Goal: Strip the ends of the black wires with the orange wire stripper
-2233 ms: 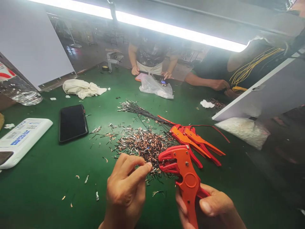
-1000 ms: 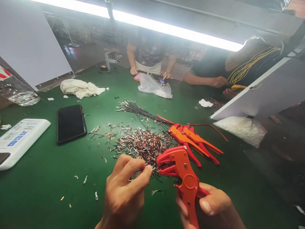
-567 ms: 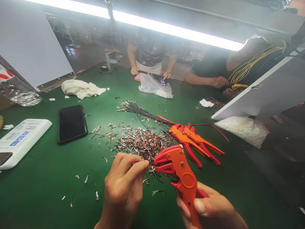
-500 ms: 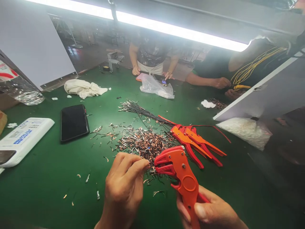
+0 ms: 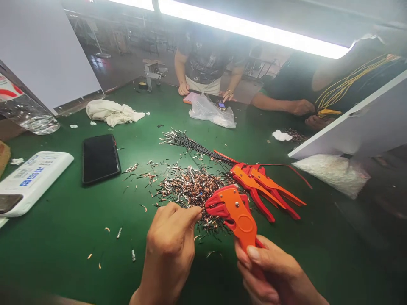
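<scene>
Orange wire stripper [image 5: 235,212] beside copper scraps [image 5: 190,189]

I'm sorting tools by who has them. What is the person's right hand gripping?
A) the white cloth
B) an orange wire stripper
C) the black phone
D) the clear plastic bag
B: the right hand is closed round the handles of the orange wire stripper, its head facing the left hand above the wire scraps.

Wire piece in left hand [image 5: 171,243]: too small.

Orange wire stripper [image 5: 235,212] held upright, head beside copper scrap pile [image 5: 190,188].
</scene>
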### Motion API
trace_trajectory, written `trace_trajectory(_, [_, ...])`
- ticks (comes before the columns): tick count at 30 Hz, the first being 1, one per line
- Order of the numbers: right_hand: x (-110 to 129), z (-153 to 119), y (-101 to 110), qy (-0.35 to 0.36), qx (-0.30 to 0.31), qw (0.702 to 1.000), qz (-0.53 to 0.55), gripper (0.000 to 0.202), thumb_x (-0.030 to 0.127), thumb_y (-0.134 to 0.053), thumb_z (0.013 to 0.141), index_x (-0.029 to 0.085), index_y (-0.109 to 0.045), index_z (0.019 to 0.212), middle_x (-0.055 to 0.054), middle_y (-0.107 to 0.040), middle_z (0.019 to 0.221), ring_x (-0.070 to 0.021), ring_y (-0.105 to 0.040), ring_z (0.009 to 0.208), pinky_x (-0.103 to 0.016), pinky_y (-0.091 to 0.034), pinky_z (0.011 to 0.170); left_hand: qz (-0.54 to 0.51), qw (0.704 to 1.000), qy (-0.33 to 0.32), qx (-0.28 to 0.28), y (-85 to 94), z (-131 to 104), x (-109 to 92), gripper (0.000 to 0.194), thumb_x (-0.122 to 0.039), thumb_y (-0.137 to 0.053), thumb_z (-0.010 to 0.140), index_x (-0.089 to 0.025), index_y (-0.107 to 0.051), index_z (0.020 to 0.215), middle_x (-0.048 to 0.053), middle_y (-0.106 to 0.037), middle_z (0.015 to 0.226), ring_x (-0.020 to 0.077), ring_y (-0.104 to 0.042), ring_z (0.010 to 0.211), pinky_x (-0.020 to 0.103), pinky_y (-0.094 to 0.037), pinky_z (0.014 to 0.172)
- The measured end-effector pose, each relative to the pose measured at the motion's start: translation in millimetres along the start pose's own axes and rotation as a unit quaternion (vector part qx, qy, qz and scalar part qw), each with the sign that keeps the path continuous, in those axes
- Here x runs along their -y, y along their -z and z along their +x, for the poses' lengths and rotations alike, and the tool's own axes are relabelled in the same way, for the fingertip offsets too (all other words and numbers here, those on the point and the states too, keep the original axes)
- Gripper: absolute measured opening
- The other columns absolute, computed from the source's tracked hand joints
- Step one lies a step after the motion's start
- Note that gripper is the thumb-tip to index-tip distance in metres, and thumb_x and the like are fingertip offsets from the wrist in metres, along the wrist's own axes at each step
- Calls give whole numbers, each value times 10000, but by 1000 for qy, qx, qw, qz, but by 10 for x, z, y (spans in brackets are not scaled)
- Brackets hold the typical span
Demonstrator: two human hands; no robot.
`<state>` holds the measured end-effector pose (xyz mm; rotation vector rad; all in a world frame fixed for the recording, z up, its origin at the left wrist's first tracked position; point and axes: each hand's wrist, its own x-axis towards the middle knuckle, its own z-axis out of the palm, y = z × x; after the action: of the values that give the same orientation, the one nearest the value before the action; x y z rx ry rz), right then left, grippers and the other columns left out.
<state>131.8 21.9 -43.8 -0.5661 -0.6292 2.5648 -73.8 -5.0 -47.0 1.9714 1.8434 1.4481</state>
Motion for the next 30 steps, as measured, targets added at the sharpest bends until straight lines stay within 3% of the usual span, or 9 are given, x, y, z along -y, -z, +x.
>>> trace_trajectory(3, [-1, 13, -8, -12, 12, 1000, 9, 160, 298, -535, 915, 155, -546, 842, 61, -444, 488, -33, -323, 314, -134, -299, 344, 24, 1000, 3, 6, -10, -10, -10, 158, -55, -556, 906, -180, -640, 952, -16, -584, 695, 142, -467, 654, 283, -379, 629])
trace_trajectory(7, [22, -46, -76, -31, -55, 998, -18, 284, 342, -632, 821, 107, -577, 971, -28, -560, 689, -91, -517, 569, -209, -411, 563, 62, 997, 32, 24, -42, -1, -22, 166, -125, -489, 944, -178, -636, 887, 3, -588, 683, 160, -520, 641, 288, -420, 607])
trace_trajectory(11, [104, -134, -143, -5, -24, 994, -103, 456, 439, -698, 721, 129, -581, 1034, -66, -607, 798, -189, -592, 709, -335, -443, 688, 88, 988, 124, 11, -55, 17, -30, 226, -202, -446, 961, -197, -572, 774, -6, -605, 641, 138, -577, 565, 249, -421, 511])
trace_trajectory(13, [164, -155, -134, 38, -83, 976, -198, 467, 495, -658, 769, 169, -572, 1091, -66, -623, 864, -212, -597, 776, -358, -448, 736, 84, 985, 153, 10, -56, 22, -42, 217, -229, -448, 957, -206, -562, 774, -13, -624, 627, 130, -596, 549, 228, -398, 461])
trace_trajectory(15, [218, -144, -72, 76, -186, 910, -362, 429, 522, -608, 832, 209, -553, 1119, -63, -625, 924, -230, -583, 858, -373, -442, 793, 69, 985, 161, 3, -56, 26, -62, 196, -239, -458, 950, -209, -571, 794, -17, -641, 626, 124, -610, 550, 216, -387, 442])
trace_trajectory(19, [225, -52, 193, 88, -335, 641, -685, 299, 440, -578, 863, 216, -546, 1058, -88, -631, 993, -288, -586, 922, -440, -438, 822, 40, 988, 143, -36, -56, 36, -109, 160, -224, -497, 939, -209, -587, 807, -29, -646, 633, 109, -609, 542, 213, -420, 481])
trace_trajectory(22, [123, 18, 359, 129, -336, 472, -805, 369, 367, -645, 821, 193, -538, 1128, -115, -643, 1045, -332, -597, 958, -480, -450, 832, 33, 990, 124, -53, -53, 40, -121, 122, -196, -539, 925, -209, -603, 822, -36, -642, 673, 100, -605, 573, 220, -457, 562])
trace_trajectory(24, [39, 56, 388, 145, -312, 412, -844, 400, 373, -677, 816, 181, -533, 1137, -118, -633, 1021, -329, -592, 927, -467, -466, 790, 38, 992, 107, -56, -49, 42, -118, 106, -184, -557, 917, -204, -611, 828, -25, -640, 717, 109, -605, 627, 234, -465, 610])
trace_trajectory(30, [-146, 169, 278, 174, -318, 305, -881, 446, 499, -637, 853, 135, -554, 1097, -148, -587, 996, -322, -556, 852, -436, -454, 671, 39, 997, 62, -26, -63, 45, -106, 110, -123, -571, 897, -188, -606, 816, -11, -612, 722, 141, -552, 669, 270, -452, 635])
